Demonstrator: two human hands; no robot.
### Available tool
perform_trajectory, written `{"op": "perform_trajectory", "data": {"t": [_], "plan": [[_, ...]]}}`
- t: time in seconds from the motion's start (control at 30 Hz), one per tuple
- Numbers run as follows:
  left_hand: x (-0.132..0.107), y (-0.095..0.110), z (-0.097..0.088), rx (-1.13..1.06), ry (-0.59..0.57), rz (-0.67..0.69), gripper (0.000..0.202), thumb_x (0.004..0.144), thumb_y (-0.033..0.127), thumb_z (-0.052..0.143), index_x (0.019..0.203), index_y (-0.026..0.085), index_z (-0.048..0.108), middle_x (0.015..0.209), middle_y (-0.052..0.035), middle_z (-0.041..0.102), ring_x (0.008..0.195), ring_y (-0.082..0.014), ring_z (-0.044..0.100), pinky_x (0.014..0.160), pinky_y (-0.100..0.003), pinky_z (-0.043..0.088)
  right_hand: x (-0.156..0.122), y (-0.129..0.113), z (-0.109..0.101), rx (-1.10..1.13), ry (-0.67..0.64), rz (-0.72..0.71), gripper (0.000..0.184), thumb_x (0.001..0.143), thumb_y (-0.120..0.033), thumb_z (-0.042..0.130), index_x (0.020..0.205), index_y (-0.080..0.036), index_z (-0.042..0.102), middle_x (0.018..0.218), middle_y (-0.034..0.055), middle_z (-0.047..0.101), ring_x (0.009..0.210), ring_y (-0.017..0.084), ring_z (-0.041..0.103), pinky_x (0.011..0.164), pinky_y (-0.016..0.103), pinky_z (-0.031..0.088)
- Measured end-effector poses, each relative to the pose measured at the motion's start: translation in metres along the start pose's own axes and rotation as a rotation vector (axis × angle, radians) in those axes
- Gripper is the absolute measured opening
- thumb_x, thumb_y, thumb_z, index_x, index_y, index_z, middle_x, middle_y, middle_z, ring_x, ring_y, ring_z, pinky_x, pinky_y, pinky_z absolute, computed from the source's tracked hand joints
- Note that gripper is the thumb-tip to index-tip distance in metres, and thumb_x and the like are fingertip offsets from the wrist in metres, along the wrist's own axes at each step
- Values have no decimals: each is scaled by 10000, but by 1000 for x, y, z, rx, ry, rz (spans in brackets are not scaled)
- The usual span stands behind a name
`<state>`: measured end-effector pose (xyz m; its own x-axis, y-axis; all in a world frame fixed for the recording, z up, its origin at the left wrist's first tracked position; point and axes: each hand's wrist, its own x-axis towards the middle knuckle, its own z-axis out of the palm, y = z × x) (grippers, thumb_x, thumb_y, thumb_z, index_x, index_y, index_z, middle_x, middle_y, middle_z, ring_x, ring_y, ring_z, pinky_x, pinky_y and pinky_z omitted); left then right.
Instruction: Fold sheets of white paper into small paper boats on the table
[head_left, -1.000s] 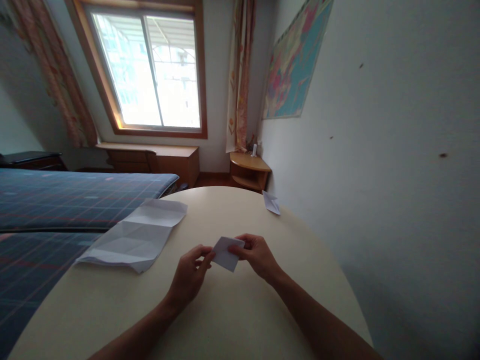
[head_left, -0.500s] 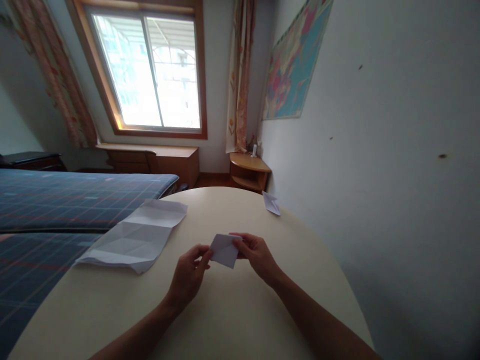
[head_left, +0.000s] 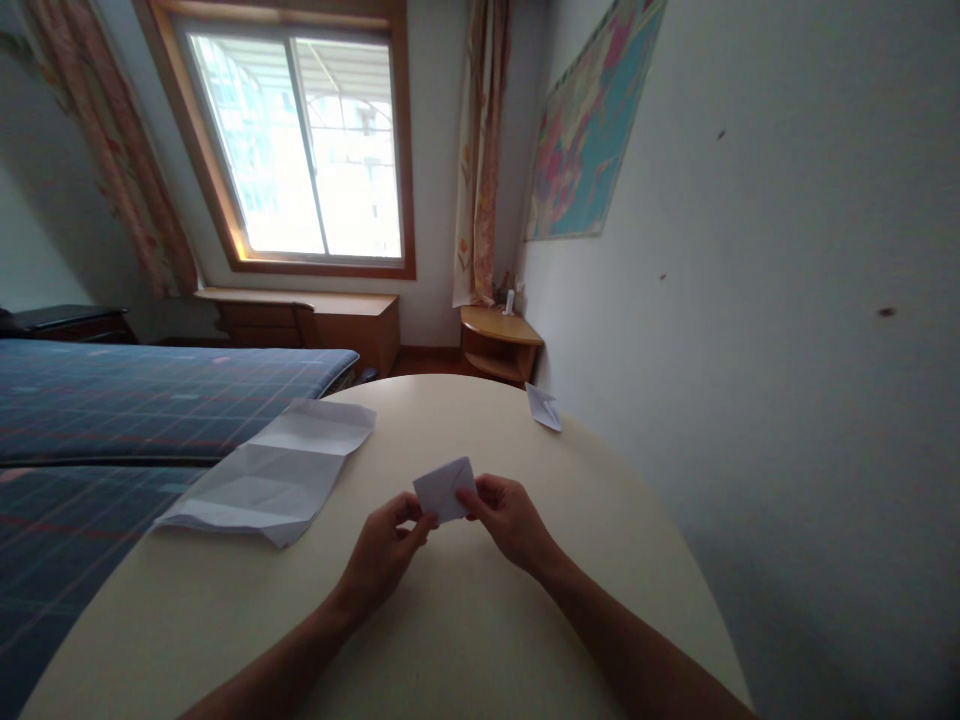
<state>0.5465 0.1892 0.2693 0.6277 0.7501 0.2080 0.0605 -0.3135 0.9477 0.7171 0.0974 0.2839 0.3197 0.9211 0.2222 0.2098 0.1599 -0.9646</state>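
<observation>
A small folded piece of white paper (head_left: 444, 487) is held up between both hands over the middle of the round table (head_left: 480, 620). My left hand (head_left: 386, 545) pinches its lower left corner, thumb in front. On the other side, my right hand (head_left: 510, 515) grips the right edge, its thumb pressed on the front face. A diagonal crease or flap edge shows on that face. The fingers behind the paper are partly hidden.
Creased white sheets (head_left: 274, 475) lie at the table's left edge. Another folded white paper piece (head_left: 543, 407) rests at the far right edge, close to the wall (head_left: 787, 430). A bed with a plaid cover (head_left: 150, 400) adjoins the table's left side.
The folded paper has been turned and tilted up, so its face now looks more toward me. My left thumb has shifted to its lower corner; both hands keep hold.
</observation>
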Motion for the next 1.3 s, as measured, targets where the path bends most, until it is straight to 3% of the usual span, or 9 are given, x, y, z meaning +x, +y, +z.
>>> {"op": "perform_trajectory", "data": {"t": [0.2, 0.4, 0.6, 0.8, 1.0, 1.3], "plan": [[1, -1, -1, 14, -68, -9, 242, 795, 404, 632, 778, 165, 656, 768, -50, 697, 727, -202, 662, 621, -293, 542, 2, -1, -1, 161, 37, -21, 343, 802, -492, 704, 926, -173, 718, 844, 49, 741, 815, 217, 693, 745, 314, 532], [0, -3, 1, 35, -67, 20, 222, 792, 383, 634, 793, 164, 671, 775, -56, 710, 727, -206, 674, 616, -288, 544, 3, -2, -2, 180, 82, 30, 323, 771, -488, 732, 831, -171, 726, 772, 39, 744, 695, 190, 680, 641, 278, 513], [-1, -4, 4, 46, -97, 52, 227, 787, 362, 652, 904, 174, 698, 830, -53, 739, 746, -222, 708, 654, -318, 579, -2, -11, -4, -59, 27, -58, 258, 844, -430, 674, 871, -192, 770, 796, 25, 754, 693, 176, 660, 616, 251, 472], [-2, -1, -3, 39, 15, 99, 246, 807, 410, 669, 926, 199, 710, 909, -47, 750, 826, -221, 711, 718, -324, 588, -8, -15, -3, -357, -83, -185, 170, 893, -329, 640, 925, -241, 782, 774, -12, 755, 654, 156, 654, 602, 238, 448], [-3, 1, -3, 53, 30, 146, 219, 849, 405, 638, 867, 210, 734, 847, -29, 755, 786, -198, 705, 735, -308, 580, -9, -12, -3, -380, -70, -269, 141, 885, -306, 660, 964, -241, 757, 845, 0, 762, 738, 162, 689, 681, 247, 501], [-2, 3, -5, 44, 67, 251, 175, 861, 365, 646, 882, 220, 742, 934, -46, 734, 888, -195, 688, 792, -309, 574, -8, -11, -4, -396, 7, -403, 105, 868, -276, 691, 954, -253, 746, 860, 28, 731, 786, 161, 654, 711, 277, 500]]}}
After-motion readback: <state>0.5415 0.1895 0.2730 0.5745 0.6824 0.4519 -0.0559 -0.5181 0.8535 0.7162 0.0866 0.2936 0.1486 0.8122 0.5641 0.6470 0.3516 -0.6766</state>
